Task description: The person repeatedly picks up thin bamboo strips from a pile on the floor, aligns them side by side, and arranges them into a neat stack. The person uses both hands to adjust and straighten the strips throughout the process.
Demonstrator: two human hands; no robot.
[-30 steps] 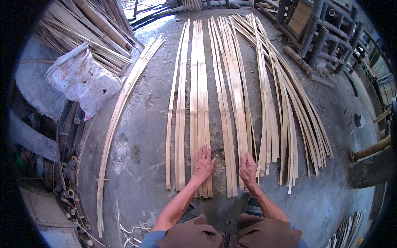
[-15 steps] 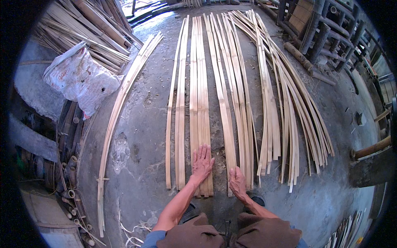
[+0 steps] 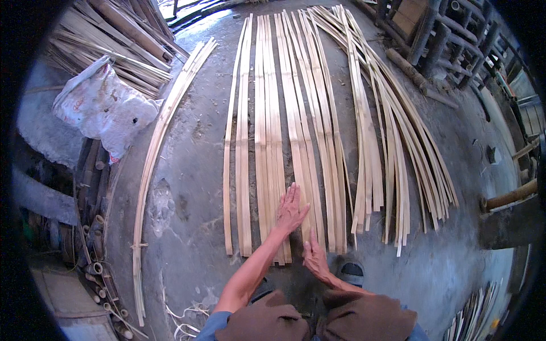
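Long pale bamboo strips lie side by side on the floor, running away from me. My left hand (image 3: 292,211) lies flat over the near part of the middle strips (image 3: 270,170), fingers stretched forward and close together. Just right of it and nearer to me, my right hand (image 3: 315,259) is at the near end of a bamboo strip (image 3: 301,153), its fingers closed about the strip's edge. Part of that end is hidden by the hand. Narrower strips (image 3: 244,165) lie left of the middle group, and more strips (image 3: 330,148) lie to the right.
A fanned heap of bamboo strips (image 3: 418,153) spreads on the right. A tied bundle (image 3: 149,170) lies on the left. Beyond it are a white sack (image 3: 105,108) and piled bamboo (image 3: 116,62). Dark bamboo frames (image 3: 449,45) stand at the far right.
My left hand has moved right and slightly forward. My right hand has shifted left, and the strip beside it has moved left, closing the gap to the middle group.
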